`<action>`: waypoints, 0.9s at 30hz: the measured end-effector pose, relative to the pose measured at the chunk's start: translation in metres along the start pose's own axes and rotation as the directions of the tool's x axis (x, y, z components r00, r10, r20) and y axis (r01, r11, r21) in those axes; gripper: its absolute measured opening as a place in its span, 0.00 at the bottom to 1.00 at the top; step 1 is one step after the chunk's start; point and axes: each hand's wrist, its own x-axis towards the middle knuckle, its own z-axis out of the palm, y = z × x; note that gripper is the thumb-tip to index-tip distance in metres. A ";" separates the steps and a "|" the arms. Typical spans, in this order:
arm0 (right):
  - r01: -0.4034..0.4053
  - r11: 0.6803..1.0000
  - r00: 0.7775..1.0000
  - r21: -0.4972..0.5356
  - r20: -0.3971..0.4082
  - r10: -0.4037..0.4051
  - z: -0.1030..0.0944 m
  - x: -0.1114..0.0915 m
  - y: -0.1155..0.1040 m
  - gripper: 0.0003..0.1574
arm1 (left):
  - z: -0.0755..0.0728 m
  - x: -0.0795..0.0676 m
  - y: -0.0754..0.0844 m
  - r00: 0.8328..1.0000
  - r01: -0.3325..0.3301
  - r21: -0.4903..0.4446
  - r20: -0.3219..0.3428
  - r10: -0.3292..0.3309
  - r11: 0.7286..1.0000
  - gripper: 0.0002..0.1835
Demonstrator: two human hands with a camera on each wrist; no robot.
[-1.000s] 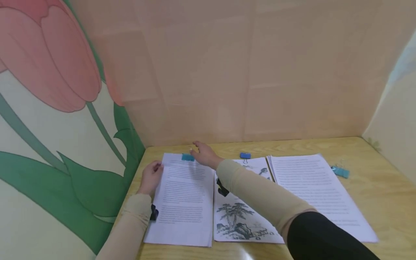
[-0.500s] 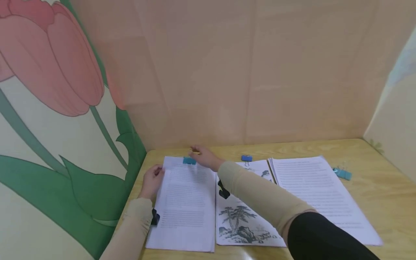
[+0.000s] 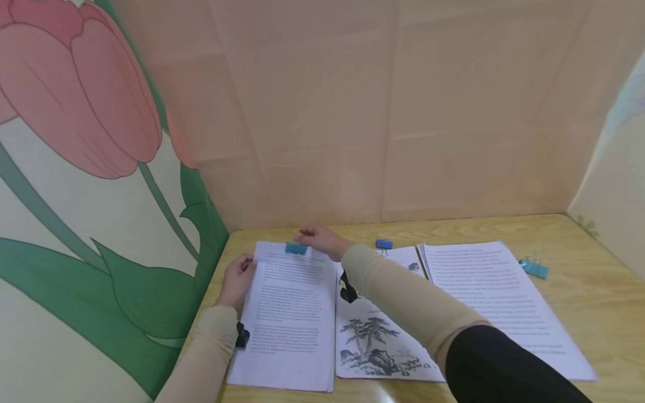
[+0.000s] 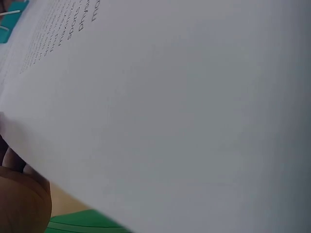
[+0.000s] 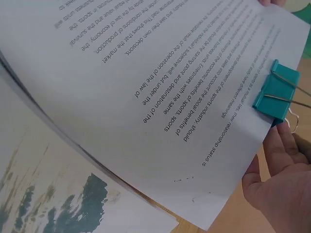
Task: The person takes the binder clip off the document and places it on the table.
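Note:
A stack of printed sheets lies at the left of the table, a teal binder clip biting its top edge. My left hand pinches the upper left edge of this stack; in the left wrist view its fingers are mostly under the paper. My right hand is at the top edge beside the clip. Seen in the right wrist view, its fingertips touch the clip from behind near a wire handle, and the thumb lies apart at the paper's edge. The clip's wire handles stick out past the sheets.
To the right lie an ink-landscape sheet with a blue binder clip at its top, and another printed stack. A second teal clip rests on the wooden table. Walls stand behind and at the left.
My right hand has come down a little at the teal clip, its fingers more bent than before. The left hand keeps its hold on the stack's edge. The view has shifted slightly.

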 end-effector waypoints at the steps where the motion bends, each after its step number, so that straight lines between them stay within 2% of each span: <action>1: -0.004 1.000 1.000 0.015 0.003 0.004 0.000 0.000 0.001 0.42 | 0.000 0.000 -0.001 1.000 0.003 -0.003 0.000 -0.003 1.000 0.15; 6: -0.003 0.998 1.000 0.065 0.003 0.003 -0.001 0.001 0.003 0.38 | 0.000 -0.002 -0.003 1.000 -0.004 -0.006 -0.006 0.004 1.000 0.15; 12: 0.043 0.996 0.999 0.080 -0.022 -0.041 0.001 0.006 0.004 0.30 | 0.000 -0.004 -0.004 1.000 -0.008 -0.027 -0.008 0.008 1.000 0.14; 20: 0.036 0.997 0.999 0.066 -0.020 -0.035 0.001 0.006 0.008 0.32 | -0.002 -0.003 -0.004 1.000 0.016 -0.019 0.011 -0.016 1.000 0.14; 27: 0.083 0.994 0.996 0.071 -0.030 -0.081 0.001 0.012 0.015 0.30 | -0.004 -0.002 -0.004 0.999 0.027 -0.012 0.028 -0.026 1.000 0.14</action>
